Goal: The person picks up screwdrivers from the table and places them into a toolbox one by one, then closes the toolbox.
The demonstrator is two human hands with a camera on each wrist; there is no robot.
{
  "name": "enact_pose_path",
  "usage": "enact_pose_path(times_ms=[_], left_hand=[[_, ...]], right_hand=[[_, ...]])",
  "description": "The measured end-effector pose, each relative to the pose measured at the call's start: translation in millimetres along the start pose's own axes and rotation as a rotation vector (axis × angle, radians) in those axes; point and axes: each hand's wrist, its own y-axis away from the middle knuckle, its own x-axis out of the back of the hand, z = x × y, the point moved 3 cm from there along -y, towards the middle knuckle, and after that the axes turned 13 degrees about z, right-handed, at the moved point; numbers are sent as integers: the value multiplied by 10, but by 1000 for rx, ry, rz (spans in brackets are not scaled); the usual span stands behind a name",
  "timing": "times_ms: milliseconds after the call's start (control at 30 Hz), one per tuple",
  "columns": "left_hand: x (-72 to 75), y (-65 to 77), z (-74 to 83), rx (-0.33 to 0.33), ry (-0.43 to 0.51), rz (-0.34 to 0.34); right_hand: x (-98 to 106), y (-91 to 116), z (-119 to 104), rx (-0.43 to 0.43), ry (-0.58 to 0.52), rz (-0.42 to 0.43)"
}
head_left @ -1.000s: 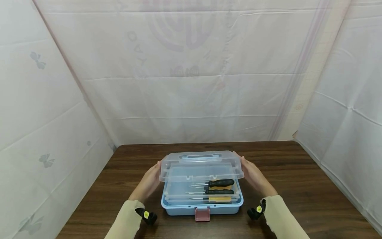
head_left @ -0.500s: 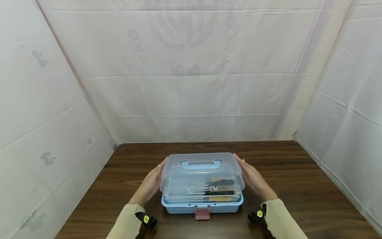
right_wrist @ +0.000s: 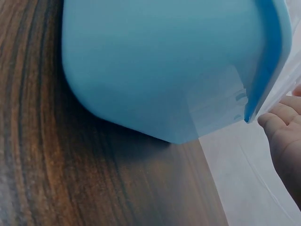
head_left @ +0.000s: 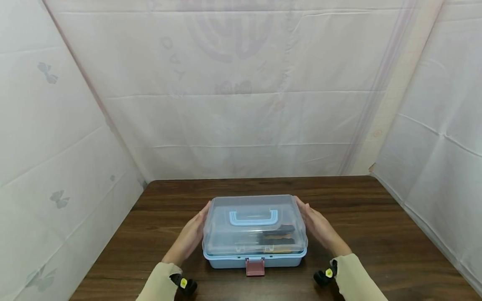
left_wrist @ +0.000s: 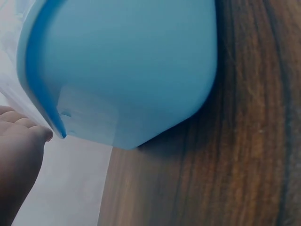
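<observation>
A light blue toolbox (head_left: 222,262) stands on the table, its clear lid (head_left: 226,234) lying over the base. A blue handle (head_left: 253,218) lies flat on the lid, and a dark red latch (head_left: 255,267) hangs loose in front. Through the plastic, black-handled screwdrivers (head_left: 278,230) show dimly, with a yellow one below. My left hand (head_left: 190,234) touches the lid's left side with its fingers fairly straight. On the other side my right hand (head_left: 319,228) does likewise. Each wrist view shows the box's blue end wall (left_wrist: 131,61) and a hand up by the rim; far fingertips are partly hidden.
The dark wooden table (head_left: 361,217) extends around the box on all sides. White sheeting (head_left: 241,125) hangs behind its back edge and along both sides. A small black device (head_left: 187,286) is strapped at each wrist.
The lid has swung forward and down from partly raised to lying over the base, covering the screwdrivers. Both hands have followed it slightly downward along its sides.
</observation>
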Motion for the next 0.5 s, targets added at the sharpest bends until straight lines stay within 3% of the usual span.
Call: enact_pose_path(times_ms=[500], left_hand=[[-9, 70, -32, 20, -37, 21]], right_hand=[[-29, 56, 42, -19, 9, -3]])
